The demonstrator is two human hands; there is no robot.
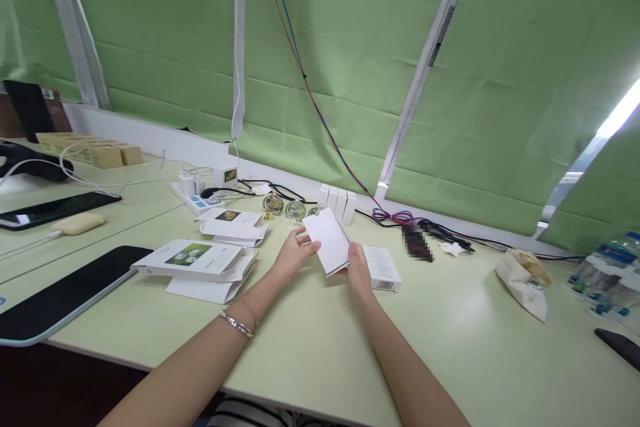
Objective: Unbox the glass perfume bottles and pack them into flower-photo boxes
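Observation:
Between my two hands is a folded white card (327, 240), tilted above the table. My left hand (294, 252) has its thumb and fingers at the card's left edge. On the right edge, my right hand (358, 267) grips it with the thumb on top. Just behind my right hand lies a white box (383, 267) with small print and a barcode. To the left are flattened white cartons (200, 260), one with a green flower picture, and another white carton (233, 221) behind. Round glass bottles (295, 209) stand beyond my left hand.
Several narrow white boxes (338, 200) stand against the wall. A power strip (193, 199) and cables run along the back. Phones or tablets (75, 287) lie at left. At right are a crumpled bag (523, 280) and water bottles (607, 270).

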